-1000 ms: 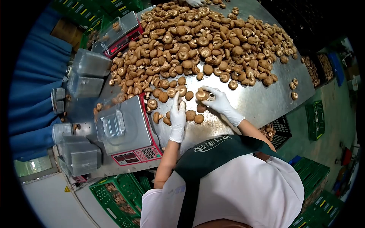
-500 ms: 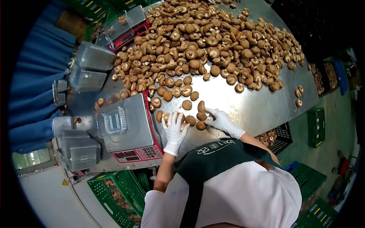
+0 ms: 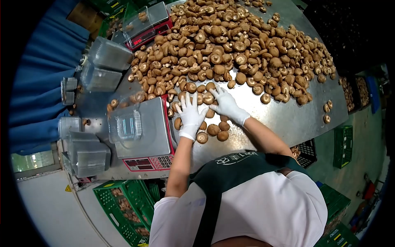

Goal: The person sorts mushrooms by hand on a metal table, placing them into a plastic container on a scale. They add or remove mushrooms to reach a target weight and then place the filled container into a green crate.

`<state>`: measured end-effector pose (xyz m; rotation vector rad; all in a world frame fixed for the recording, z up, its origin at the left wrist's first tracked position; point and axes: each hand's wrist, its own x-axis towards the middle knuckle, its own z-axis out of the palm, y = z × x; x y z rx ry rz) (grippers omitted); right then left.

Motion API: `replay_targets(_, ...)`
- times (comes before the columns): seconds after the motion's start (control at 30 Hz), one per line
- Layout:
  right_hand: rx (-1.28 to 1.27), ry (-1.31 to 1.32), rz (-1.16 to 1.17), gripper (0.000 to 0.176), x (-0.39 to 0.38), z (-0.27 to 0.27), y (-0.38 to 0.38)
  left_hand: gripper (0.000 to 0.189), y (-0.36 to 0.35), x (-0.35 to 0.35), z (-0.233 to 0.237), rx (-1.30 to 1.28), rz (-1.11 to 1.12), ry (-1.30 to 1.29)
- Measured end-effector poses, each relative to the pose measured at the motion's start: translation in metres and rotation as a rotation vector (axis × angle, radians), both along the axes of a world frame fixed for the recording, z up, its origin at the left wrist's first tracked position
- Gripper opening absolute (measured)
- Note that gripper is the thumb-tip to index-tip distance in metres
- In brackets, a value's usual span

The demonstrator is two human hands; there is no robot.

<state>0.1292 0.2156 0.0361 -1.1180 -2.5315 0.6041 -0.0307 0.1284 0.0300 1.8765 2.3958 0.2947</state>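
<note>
My left hand (image 3: 190, 117), in a white glove, lies over brown mushrooms at the near edge of the pile, fingers spread. To its right, my white-gloved right hand (image 3: 227, 106) has its fingers stretched toward a mushroom (image 3: 208, 98) between the two hands and rests against others. Its fingers are apart, and neither hand grips anything. Fingers partly hide the mushrooms beneath. Closer to my body, a few loose mushrooms (image 3: 213, 129) sit on the metal table (image 3: 242, 142). A large heap of mushrooms (image 3: 247, 49) spreads beyond my hands.
Left of my left hand is a scale (image 3: 154, 131) bearing a clear plastic container (image 3: 127, 124). Stacked clear containers (image 3: 88, 154) line the table's left side. A second scale (image 3: 150, 33) stands farther off. Green crates (image 3: 123, 210) and a black crate (image 3: 307, 152) sit below table edges.
Both hands have moved forward, away from my body, to mushrooms nearer the heap. My right hand has left the small row of mushrooms it was touching. The view has shifted slightly.
</note>
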Motion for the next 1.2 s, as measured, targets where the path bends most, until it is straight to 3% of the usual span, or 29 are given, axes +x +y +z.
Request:
replay_targets(0.07, -0.183, 0.079, 0.037, 0.057, 0.003, -0.002, -0.01, 0.075, -0.014, 0.003, 0.007, 0.028, -0.029, -0.071)
replay_targets(0.13, -0.204, -0.039, 0.108, 0.051, 0.012, 0.002, -0.02, 0.053, -0.035, 0.01, 0.017, 0.207, -0.074, -0.228)
replay_targets(0.27, -0.52, 0.125, -0.07, 0.03, 0.027, 0.008, -0.026, 0.035, -0.081, 0.025, -0.007, 0.306, -0.106, -0.231)
replay_targets(0.33, -0.526, 0.216, -0.106, 0.024, 0.021, 0.015, -0.013, 0.034, -0.086, 0.036, -0.001, 0.332, -0.117, -0.218)
replay_targets(0.4, -0.498, 0.174, -0.171, 0.022, 0.007, 0.03, 0.001, 0.034, -0.087, 0.041, -0.002, 0.422, -0.15, -0.223)
replay_targets(0.43, -0.329, 0.231, -0.163, 0.022, -0.003, 0.021, 0.006, 0.031, -0.083, 0.041, -0.004, 0.438, -0.169, -0.261)
replay_targets(0.57, -0.086, 0.121, 0.026, 0.031, -0.043, 0.017, 0.029, 0.029, -0.071, 0.037, -0.006, 0.52, -0.101, -0.412)
replay_targets(0.7, 0.133, 0.108, 0.116, 0.031, -0.063, -0.018, 0.043, 0.033, -0.042, 0.018, 0.003, 0.508, -0.002, -0.401)
replay_targets(0.73, 0.065, 0.17, 0.073, 0.029, -0.058, -0.001, 0.04, 0.035, -0.032, 0.011, 0.004, 0.464, 0.055, -0.447)
replay_targets(0.8, -0.085, 0.317, -0.028, 0.028, -0.049, 0.001, 0.034, 0.041, -0.012, -0.006, 0.007, 0.46, 0.065, -0.28)
replay_targets(0.87, -0.697, 0.523, -0.123, 0.029, -0.03, 0.016, 0.031, 0.053, 0.007, -0.017, 0.011, 0.341, 0.138, -0.311)
replay_targets(0.93, -1.079, 0.849, -0.134, 0.027, 0.0, 0.016, 0.027, 0.061, 0.03, -0.022, 0.004, 0.208, 0.196, -0.139)
replay_targets(1.0, -1.152, 0.93, -0.195, 0.027, 0.039, 0.027, 0.027, 0.074, 0.048, -0.013, 0.01, 0.036, 0.188, -0.036)
replay_targets(1.07, -1.221, 1.024, -0.189, 0.03, 0.07, 0.053, 0.018, 0.077, 0.056, -0.003, -0.002, 0.093, 0.127, 0.039)
replay_targets(1.1, -1.225, 1.149, -0.154, 0.03, 0.087, 0.039, 0.016, 0.073, 0.059, 0.0, -0.01, 0.119, 0.074, 0.093)
replay_targets(1.13, -1.295, 1.174, -0.257, 0.027, 0.099, 0.034, 0.011, 0.049, 0.058, 0.006, -0.007, 0.208, 0.038, 0.014)
replay_targets(1.2, -1.368, 1.215, -0.318, 0.025, 0.119, 0.028, 0.001, 0.025, 0.053, 0.007, -0.026, 0.264, -0.079, -0.028)
